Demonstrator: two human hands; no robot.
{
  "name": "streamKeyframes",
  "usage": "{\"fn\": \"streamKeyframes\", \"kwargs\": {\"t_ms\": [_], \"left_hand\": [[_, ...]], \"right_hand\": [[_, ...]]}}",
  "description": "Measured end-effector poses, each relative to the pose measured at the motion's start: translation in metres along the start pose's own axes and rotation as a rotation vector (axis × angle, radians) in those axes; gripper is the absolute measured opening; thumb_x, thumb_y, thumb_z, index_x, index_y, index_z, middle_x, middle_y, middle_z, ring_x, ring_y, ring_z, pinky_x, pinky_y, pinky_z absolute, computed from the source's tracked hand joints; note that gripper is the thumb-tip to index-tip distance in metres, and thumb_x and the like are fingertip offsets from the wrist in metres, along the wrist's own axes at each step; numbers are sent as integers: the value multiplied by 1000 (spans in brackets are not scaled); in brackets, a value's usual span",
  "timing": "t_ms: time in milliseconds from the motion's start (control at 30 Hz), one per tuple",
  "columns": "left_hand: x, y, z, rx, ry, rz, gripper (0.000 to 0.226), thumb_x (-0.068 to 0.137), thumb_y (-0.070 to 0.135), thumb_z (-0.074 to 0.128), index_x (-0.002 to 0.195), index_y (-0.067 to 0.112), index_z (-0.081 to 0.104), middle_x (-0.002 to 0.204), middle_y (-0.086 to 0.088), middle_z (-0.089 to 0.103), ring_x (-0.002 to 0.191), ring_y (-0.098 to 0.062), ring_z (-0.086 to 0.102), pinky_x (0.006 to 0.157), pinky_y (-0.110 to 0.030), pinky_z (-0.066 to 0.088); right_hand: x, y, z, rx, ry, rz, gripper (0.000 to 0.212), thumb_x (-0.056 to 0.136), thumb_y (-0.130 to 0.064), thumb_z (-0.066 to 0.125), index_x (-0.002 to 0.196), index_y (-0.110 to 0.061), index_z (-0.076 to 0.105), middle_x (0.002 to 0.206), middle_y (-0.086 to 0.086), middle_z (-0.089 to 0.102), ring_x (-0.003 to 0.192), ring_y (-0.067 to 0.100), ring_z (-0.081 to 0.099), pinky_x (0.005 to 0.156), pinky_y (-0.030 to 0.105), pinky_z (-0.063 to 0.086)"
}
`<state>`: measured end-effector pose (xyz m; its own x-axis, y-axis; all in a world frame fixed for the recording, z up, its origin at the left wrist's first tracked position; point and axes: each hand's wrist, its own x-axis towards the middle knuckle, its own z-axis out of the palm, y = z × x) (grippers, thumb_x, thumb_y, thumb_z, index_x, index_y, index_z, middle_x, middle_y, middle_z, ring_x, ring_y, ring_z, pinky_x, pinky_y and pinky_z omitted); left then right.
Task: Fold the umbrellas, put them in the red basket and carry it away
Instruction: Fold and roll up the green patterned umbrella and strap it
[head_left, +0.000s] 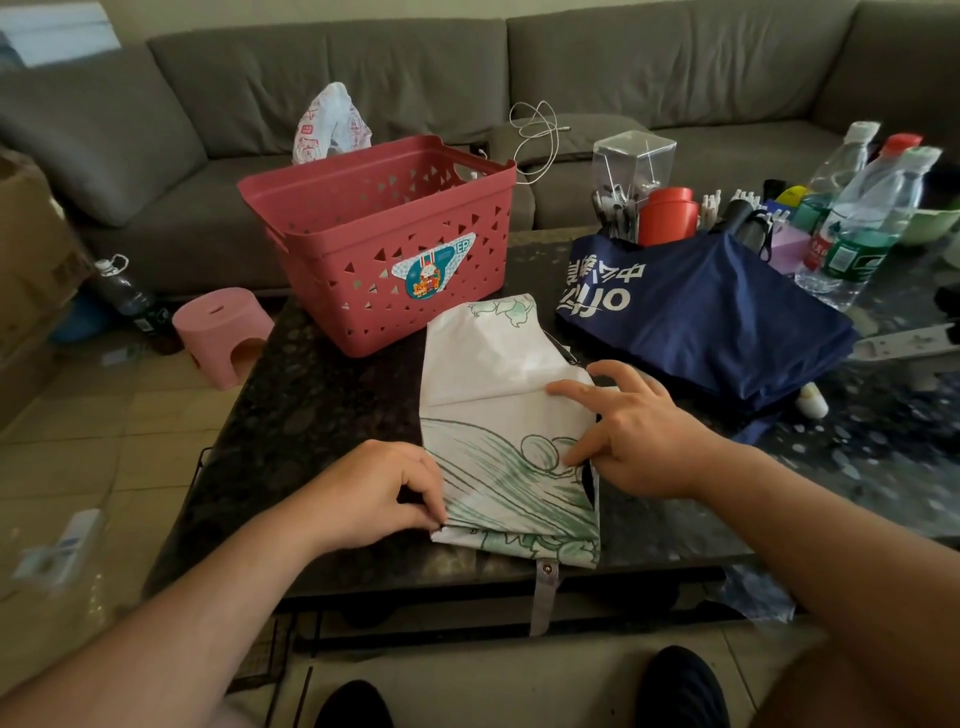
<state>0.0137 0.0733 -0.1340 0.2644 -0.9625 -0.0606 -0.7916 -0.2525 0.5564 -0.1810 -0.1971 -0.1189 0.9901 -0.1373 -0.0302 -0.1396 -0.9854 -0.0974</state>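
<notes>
Table (311, 415) dark and speckled, red basket (384, 244) on it, grey sofa (415, 78) behind

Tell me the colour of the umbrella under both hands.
White umbrella with green line drawings, seen in the head view.

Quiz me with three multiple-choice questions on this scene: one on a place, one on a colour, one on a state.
1. Where is the red basket?
A. on the table, beyond the white umbrella
B. on the sofa
C. on the floor

2. What colour is the other umbrella?
A. yellow
B. navy blue
C. black

3. What is the left hand doing?
A. hanging idle
B. lifting the basket
C. pinching the white umbrella's edge

Key: 1A, it stands on the dark table; 2B, navy fabric with white lettering; 3C, thumb and fingers close on the canopy edge.
</notes>
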Motion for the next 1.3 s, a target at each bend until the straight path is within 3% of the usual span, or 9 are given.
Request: {"fn": "streamKeyframes", "kwargs": {"t_ms": [133,233,367,467,567,767,900,1067,1300], "left_hand": [[1,3,0,19,-39,-7,13,80,23,91,84,33,85,102,18,74,105,5,65,96,-14,48],[2,4,0,46,-67,1,11,81,25,90,84,35,84,103,18,73,106,5,64,95,-13,47],[4,2,0,77,-98,12,11,81,27,89,84,36,83,102,20,71,107,4,63,94,-12,47],[5,2,1,137,-119,36,11,80,30,89,83,37,82,99,22,70,104,3,62,93,-14,46],[8,8,-3,284,-167,3,9,80,40,75,84,47,76,100,27,68,106,2,54,100,-22,40],[39,21,11,222,261,25,31,91,23,62,116,36,74,111,18,68,106,-6,55,93,-26,46],[51,7,38,242,196,29,16,97,32,69,112,30,70,114,16,59,113,-10,51,99,-36,49],[48,-7,39,282,145,52,29,101,38,65,129,32,67,117,12,57,118,-13,50,103,-35,47],[38,-7,39,410,30,39,51,107,46,47,158,49,38,128,12,38,121,-11,35,106,-33,43]], "right_hand": [[5,-15,-3,47,243,-5,34,82,-29,51,95,-42,80,155,-18,46,148,29,27,115,61,30],[20,-33,1,96,493,-81,39,84,-30,49,111,-29,76,141,-5,61,137,32,48,105,55,45],[33,-60,25,-1,256,16,65,96,-54,44,155,-30,37,166,2,33,153,36,25,118,57,30],[28,-61,52,-57,74,109,73,98,-73,23,162,-44,2,174,0,-6,158,40,-8,125,59,0],[27,-60,62,-85,39,118,74,97,-76,13,161,-47,-10,172,-3,-23,155,37,-25,123,62,-15],[30,-60,65,-99,23,130,75,97,-76,11,161,-47,-13,171,-4,-27,154,37,-29,121,65,-15],[27,-55,66,-113,15,107,74,97,-76,11,161,-48,-12,169,-6,-31,154,33,-32,123,63,-14],[13,-25,69,-50,92,-7,63,101,-67,28,161,-49,17,173,-1,-21,158,28,-23,126,55,-6],[5,-22,57,-149,-20,47,61,103,-67,18,161,-54,3,168,-5,-34,153,28,-36,122,69,-6]]}}
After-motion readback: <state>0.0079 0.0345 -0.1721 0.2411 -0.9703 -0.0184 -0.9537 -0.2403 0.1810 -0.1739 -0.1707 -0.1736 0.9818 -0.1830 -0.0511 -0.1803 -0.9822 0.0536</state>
